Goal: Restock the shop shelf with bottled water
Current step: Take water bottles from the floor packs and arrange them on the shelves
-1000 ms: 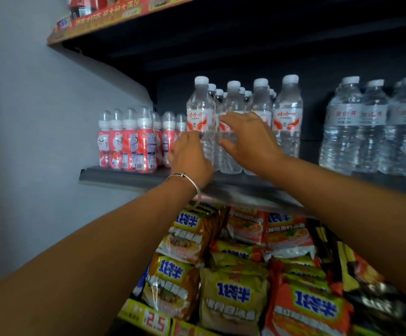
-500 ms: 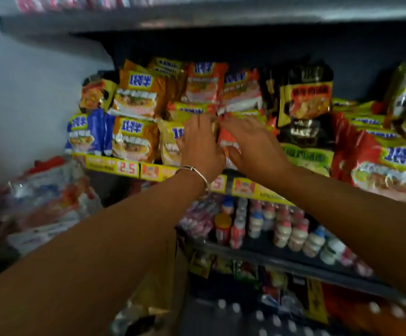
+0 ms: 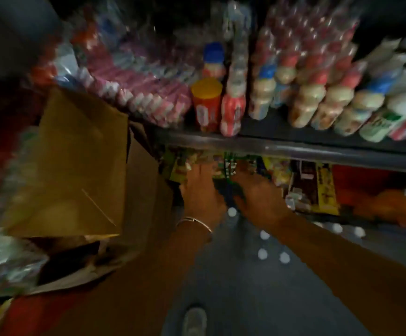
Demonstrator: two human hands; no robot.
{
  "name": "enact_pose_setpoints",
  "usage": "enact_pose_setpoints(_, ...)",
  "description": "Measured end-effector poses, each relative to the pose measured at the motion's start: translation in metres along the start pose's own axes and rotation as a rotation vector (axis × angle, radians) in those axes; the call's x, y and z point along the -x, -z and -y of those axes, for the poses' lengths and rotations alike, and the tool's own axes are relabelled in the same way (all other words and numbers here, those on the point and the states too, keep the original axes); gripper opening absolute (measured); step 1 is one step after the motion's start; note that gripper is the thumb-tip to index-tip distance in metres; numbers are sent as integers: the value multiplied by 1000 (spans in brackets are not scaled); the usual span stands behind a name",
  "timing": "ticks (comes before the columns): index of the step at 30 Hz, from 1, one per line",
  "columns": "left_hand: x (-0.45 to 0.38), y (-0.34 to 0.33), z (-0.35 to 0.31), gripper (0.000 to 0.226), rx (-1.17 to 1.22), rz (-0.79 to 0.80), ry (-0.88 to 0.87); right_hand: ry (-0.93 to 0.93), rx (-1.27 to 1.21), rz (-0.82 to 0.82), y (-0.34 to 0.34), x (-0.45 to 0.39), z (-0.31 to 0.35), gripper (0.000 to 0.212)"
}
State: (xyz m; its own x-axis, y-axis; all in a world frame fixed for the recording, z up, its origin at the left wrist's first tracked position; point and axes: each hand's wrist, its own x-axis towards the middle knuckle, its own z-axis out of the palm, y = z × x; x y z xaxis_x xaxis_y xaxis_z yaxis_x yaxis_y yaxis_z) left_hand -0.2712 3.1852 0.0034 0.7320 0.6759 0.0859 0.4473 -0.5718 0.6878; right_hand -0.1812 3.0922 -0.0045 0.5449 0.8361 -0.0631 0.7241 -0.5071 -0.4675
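Observation:
The view is blurred and points down at the floor. Several white caps of bottled water (image 3: pixel 264 235) show low on the dark floor below the bottom shelf. My left hand (image 3: pixel 202 190), with a metal bracelet on its wrist, and my right hand (image 3: pixel 257 197) reach down side by side just above the nearest cap (image 3: pixel 232 211). Both hands have their fingers stretched out and hold nothing. The bottles' bodies are too dark to make out.
A shelf edge (image 3: pixel 294 149) crosses above my hands, carrying small drink bottles (image 3: pixel 303 103) and an orange-lidded jar (image 3: pixel 206 103). Snack packs (image 3: pixel 323 187) fill the space under it. An open cardboard box (image 3: pixel 76 166) and plastic-wrapped goods (image 3: pixel 3 251) stand at left. A shoe (image 3: pixel 194 321) shows below.
The view has swung down from the water shelf past the noodle shelf to the floor. Both hands left the shelved bottles and dropped together toward the capped bottles below.

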Motion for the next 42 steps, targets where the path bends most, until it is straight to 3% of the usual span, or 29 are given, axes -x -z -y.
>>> enact_pose_setpoints(3, 8, -51, 62, 53, 7, 75, 66, -71, 44, 121, -74, -9, -32, 45)
enact_pose_setpoints(9, 8, -132, 163, 58, 20, 147, 117, -214, 92, 194, -194, -33, -88, 65)
enact_pose_setpoints(14, 13, -177, 218, 60, -77, 170, 96, -476, -179, 93, -272, -48, -133, 106)
enact_pose_setpoints(19, 11, -207, 242, 58, -73, 167, 85, -623, -355, 1, -310, -56, -164, 110)
enact_pose_setpoints(24, 6, -222, 250, 62, -13, 170, 91, -591, -117, 31, -322, -65, -180, 83)
enact_pose_setpoints(29, 3, -227, 253, 63, -18, 206, 96, -585, -256, -24, -325, -62, -180, 60)
enact_pose_setpoints(35, 2, -214, 232, 64, -50, 242, 48, -554, -247, -51, -298, -54, -159, 58)
enact_pose_setpoints(42, -3, -152, 148, 64, -85, 269, 18, -402, -244, -74, -186, -34, -112, 56)
